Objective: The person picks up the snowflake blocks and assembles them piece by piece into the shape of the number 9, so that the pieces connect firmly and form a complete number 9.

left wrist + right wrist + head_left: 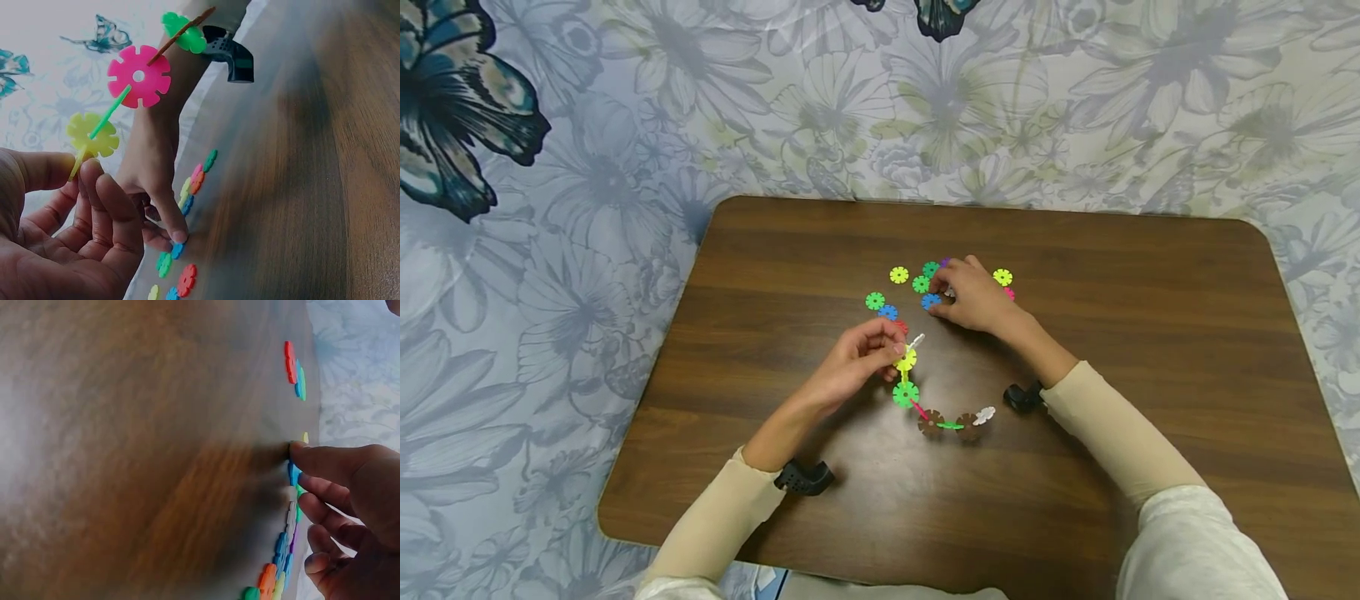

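My left hand (859, 357) pinches the end of a chain of slotted plastic flower discs. In the left wrist view, thumb and index finger hold an edge-on yellow disc (77, 164), joined to another yellow disc (94, 134), a pink disc (139, 76) and more. The chain curves over the table through a green disc (906, 394) and two brown discs (932, 423) to a white disc (984, 416). My right hand (973, 296) reaches into the loose discs, thumb and index finger at opposite edges of a blue disc (930, 301); its other fingers curl loosely.
Loose discs lie around the right hand on the wooden table (760, 275), among them a yellow disc (898, 275), a green disc (875, 301) and a red disc (289, 361). A floral-papered wall (850, 125) stands behind the table. Each wrist wears a black camera band (805, 477).
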Tool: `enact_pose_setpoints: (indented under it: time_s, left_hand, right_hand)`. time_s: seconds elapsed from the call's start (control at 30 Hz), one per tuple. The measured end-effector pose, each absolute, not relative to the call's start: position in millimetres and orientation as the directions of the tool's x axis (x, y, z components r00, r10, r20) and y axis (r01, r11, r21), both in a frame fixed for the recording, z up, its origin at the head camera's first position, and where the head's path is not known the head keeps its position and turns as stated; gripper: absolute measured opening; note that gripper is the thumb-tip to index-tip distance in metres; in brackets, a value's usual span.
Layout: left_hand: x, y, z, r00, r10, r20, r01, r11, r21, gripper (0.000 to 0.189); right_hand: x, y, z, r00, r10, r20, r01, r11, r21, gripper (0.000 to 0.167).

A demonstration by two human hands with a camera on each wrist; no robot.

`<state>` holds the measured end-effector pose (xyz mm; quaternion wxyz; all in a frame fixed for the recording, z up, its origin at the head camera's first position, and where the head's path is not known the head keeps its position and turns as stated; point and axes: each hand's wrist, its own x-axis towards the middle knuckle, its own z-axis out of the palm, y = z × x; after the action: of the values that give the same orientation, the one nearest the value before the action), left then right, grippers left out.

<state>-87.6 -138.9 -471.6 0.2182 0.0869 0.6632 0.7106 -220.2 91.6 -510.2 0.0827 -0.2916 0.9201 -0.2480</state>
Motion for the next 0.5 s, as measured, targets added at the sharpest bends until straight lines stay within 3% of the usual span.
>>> enact_pose_setpoints:
  time_s: [0.2,0.5]
  left_hand:
    - [-88,-137,-471,-0.893,0.419,-0.164,-0.191,-0.025,0.981,0.008]
    - [-89,-138,-473,-0.895,0.414,-0.164,-0.185,-0.011,0.983,0.01]
  right_hand:
    - [-220,90,-510,-0.801,-0.599,0.009,-0.502,0.663,-0.556,0.029]
    - [-208,102,-507,-0.779,-0.626,0.001,-0.389,0.483,-0.785,0.016]
